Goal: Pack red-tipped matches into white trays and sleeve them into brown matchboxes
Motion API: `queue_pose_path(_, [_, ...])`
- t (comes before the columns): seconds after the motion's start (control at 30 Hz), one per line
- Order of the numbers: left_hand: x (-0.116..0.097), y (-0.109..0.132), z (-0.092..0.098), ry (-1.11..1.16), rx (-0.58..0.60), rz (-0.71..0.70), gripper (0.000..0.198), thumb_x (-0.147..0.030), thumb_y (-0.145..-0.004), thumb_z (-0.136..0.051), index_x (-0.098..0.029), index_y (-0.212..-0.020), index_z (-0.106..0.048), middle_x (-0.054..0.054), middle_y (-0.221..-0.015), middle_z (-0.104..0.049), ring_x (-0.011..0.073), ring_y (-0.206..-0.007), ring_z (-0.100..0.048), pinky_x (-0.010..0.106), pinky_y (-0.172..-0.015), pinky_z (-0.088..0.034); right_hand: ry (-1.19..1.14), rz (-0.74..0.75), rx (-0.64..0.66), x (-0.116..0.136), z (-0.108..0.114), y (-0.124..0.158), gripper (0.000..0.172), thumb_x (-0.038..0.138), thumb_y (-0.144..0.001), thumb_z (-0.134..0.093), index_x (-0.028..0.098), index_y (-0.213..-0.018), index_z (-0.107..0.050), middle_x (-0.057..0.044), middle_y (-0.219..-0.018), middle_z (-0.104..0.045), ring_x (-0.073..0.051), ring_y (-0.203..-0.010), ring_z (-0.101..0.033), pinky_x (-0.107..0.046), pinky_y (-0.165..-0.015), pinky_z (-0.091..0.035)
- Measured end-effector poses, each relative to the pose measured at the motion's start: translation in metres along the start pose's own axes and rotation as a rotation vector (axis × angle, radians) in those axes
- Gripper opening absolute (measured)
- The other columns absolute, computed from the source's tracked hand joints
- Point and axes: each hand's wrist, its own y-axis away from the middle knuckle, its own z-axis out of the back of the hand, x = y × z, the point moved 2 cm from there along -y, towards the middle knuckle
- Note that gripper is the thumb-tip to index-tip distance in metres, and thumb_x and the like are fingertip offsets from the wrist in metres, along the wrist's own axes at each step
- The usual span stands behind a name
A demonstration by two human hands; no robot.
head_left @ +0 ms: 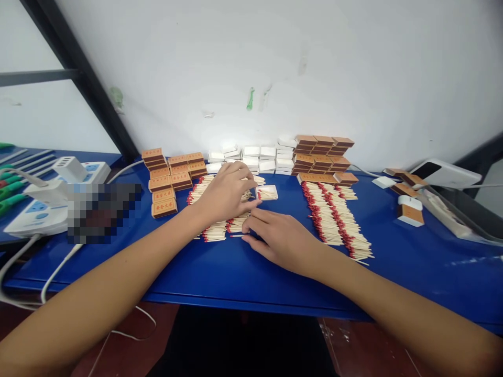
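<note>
My left hand [228,191] rests over the left pile of matches [215,232], its fingers curved and its thumb apart from them. Matches show in the gap between thumb and fingers; the rest under the palm is hidden. Just in front, my right hand [283,241] has thumb and forefinger close together at the end of a single match [236,235] with its red head pointing left. Beyond both hands lies a white matchbox tray [267,192] with a few matches in it. More matches [334,217] lie in rows right of my right hand.
Orange-brown matchboxes stand in a left stack [163,183] and a right stack [324,157] along the wall. Between them are piled white trays [259,154]. Power strips [39,209] with cables sit at left; a white device [444,173] and loose matchboxes [411,214] at right.
</note>
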Motion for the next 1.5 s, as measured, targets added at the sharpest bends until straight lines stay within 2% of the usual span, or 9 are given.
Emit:
queue_pose_path(0.27, [-0.0007, 0.0001, 0.0011, -0.001, -0.011, -0.003, 0.022, -0.039, -0.094, -0.076, -0.020, -0.104, -0.077, 0.010, -0.109, -0.073, 0.0304, -0.114, -0.060, 0.048, -0.099, -0.045, 0.028, 0.001, 0.030, 0.0006, -0.0015, -0.0024, 0.019, 0.023, -0.107, -0.052, 0.017, -0.102, -0.069, -0.009, -0.104, -0.071, -0.021, -0.091, -0.067, -0.031, -0.070, -0.046])
queue_pose_path(1.07, [-0.0026, 0.0002, 0.0016, -0.043, -0.001, -0.024, 0.024, -0.041, -0.094, -0.076, -0.018, -0.104, -0.076, 0.010, -0.110, -0.073, 0.0301, -0.115, -0.060, 0.046, -0.101, -0.045, 0.009, 0.007, -0.027, -0.0020, -0.0033, -0.0009, 0.013, 0.025, -0.105, -0.059, 0.018, -0.112, -0.068, -0.009, -0.110, -0.074, -0.023, -0.097, -0.070, -0.032, -0.073, -0.049])
queue_pose_path(1.23, [-0.0033, 0.0001, 0.0015, -0.056, 0.004, -0.026, 0.024, -0.041, -0.094, -0.077, -0.018, -0.104, -0.076, 0.010, -0.110, -0.073, 0.0300, -0.115, -0.060, 0.045, -0.102, -0.045, 0.008, 0.024, -0.011, -0.0025, -0.0046, -0.0010, 0.014, 0.023, -0.106, -0.055, 0.017, -0.102, -0.067, -0.009, -0.105, -0.073, -0.020, -0.090, -0.068, -0.031, -0.071, -0.048])
queue_pose_path(1.37, [-0.0028, 0.0000, 0.0011, -0.048, -0.001, -0.034, 0.024, -0.041, -0.095, -0.076, -0.019, -0.103, -0.076, 0.010, -0.110, -0.073, 0.0300, -0.115, -0.059, 0.046, -0.101, -0.045, 0.008, 0.019, -0.028, -0.0022, -0.0039, -0.0015, 0.014, 0.024, -0.105, -0.058, 0.018, -0.115, -0.066, -0.010, -0.113, -0.073, -0.022, -0.097, -0.069, -0.031, -0.073, -0.047])
queue_pose_path(1.5, [-0.0032, 0.0002, 0.0016, -0.041, 0.010, -0.020, 0.023, -0.040, -0.095, -0.075, -0.019, -0.105, -0.076, 0.010, -0.110, -0.073, 0.0300, -0.115, -0.059, 0.046, -0.101, -0.045, -0.009, 0.005, 0.003, -0.0013, -0.0051, -0.0025, 0.010, 0.022, -0.106, -0.057, 0.017, -0.104, -0.066, -0.008, -0.104, -0.074, -0.021, -0.091, -0.068, -0.031, -0.072, -0.046])
